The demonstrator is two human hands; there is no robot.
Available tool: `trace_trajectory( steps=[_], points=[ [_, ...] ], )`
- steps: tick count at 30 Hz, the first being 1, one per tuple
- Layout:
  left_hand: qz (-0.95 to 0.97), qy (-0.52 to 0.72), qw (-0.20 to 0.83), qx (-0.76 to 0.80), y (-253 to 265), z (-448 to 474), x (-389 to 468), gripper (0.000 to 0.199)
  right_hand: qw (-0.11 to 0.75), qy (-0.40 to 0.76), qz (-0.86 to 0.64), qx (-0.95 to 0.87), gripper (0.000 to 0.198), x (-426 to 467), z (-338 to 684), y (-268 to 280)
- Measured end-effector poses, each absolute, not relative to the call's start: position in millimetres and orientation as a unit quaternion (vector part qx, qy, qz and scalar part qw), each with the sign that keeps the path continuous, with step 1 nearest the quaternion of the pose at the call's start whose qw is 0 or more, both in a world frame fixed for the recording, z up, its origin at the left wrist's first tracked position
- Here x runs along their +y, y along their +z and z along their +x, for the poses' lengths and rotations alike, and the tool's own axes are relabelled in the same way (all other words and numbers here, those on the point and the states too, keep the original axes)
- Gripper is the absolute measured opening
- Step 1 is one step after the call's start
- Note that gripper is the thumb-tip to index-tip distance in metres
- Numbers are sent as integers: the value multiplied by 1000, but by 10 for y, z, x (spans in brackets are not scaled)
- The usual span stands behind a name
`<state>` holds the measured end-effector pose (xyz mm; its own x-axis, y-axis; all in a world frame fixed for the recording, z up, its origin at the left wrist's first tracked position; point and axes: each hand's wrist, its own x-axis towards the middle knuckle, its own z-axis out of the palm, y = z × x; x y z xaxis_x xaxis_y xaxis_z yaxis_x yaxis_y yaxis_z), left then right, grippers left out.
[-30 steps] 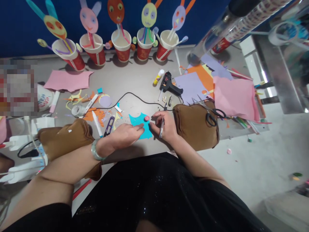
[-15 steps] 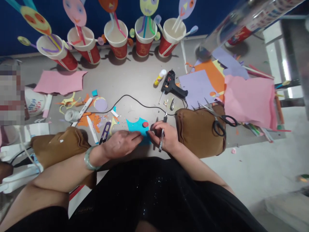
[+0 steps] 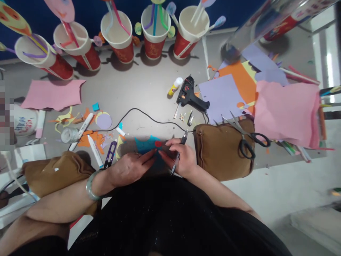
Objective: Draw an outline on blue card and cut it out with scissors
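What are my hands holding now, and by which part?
Your right hand holds a pen around its middle. It and your left hand are also at the blue paper; I can't tell whether they grip it.

A dull grey work surface (image 3: 149, 87) backed by a deep blue wall.
The plain, dark blue flat wall (image 3: 89, 14) runs across from 11 to 1 o'clock, meeting the far edge of the surface, where soft shadows lie; a paler sheen of light spreads over the surface's middle, towards 12. Between 2 and 3 o'clock stands a glossy grey-and-white upright panel (image 3: 323, 64) with a bright streak. Smooth, pale grey floor (image 3: 282, 192) shows at 4, beside a low, whitish, straight-edged block (image 3: 317, 227), blurred.
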<state>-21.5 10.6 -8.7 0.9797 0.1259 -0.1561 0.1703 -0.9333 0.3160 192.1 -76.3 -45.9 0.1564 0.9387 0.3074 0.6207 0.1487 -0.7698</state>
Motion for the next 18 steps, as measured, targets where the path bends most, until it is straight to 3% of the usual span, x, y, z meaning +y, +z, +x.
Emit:
trace_trajectory(
  steps=[11, 18],
  points=[
    [985, -72, 136, 79, -130, -233, 49, 35, 392, 217, -635, -629, 20, -717, 1868, -511],
    [988, -69, 107, 86, -110, -213, 19, 39, 410, 208, -603, -652, 12, -672, 1864, -514]
  ],
)
